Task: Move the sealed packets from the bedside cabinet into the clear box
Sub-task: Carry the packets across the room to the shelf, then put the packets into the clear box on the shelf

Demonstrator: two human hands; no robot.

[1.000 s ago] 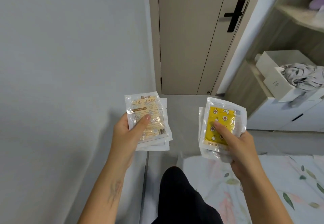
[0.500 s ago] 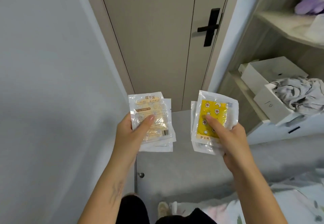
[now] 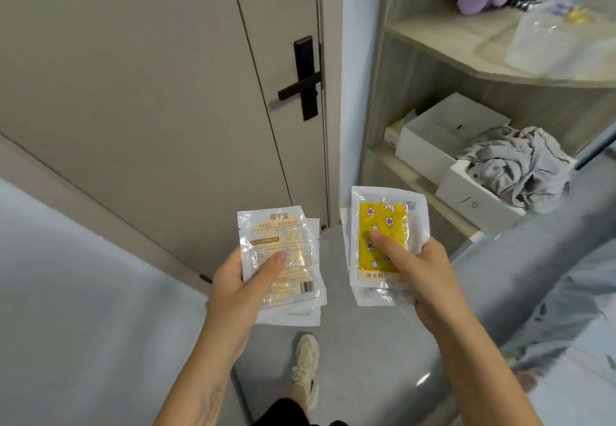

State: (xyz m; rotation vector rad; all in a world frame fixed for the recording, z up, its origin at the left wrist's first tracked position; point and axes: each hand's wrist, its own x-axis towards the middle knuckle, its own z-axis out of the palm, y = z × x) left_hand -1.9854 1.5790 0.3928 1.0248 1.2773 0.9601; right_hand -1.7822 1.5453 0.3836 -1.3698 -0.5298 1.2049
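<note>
Your left hand [image 3: 240, 279] grips a stack of pale packets [image 3: 283, 259] at lower centre; your right hand [image 3: 423, 269] pinches yellow packets [image 3: 383, 239] just right of them.

The left hand [image 3: 238, 287] holds a stack of packets [image 3: 283, 259], the right hand [image 3: 425, 279] another stack [image 3: 383, 245] to its right. Behind them stands a door [image 3: 166, 92]. Right of the door are shelves [image 3: 450, 45] with boxes [image 3: 430, 138] and cloth [image 3: 513, 165]. A shoe [image 3: 306, 369] is on the floor below.

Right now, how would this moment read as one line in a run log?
left hand: holds hand warmer packets | right hand: holds yellow star packets | clear box: unseen | phase: carrying
</note>
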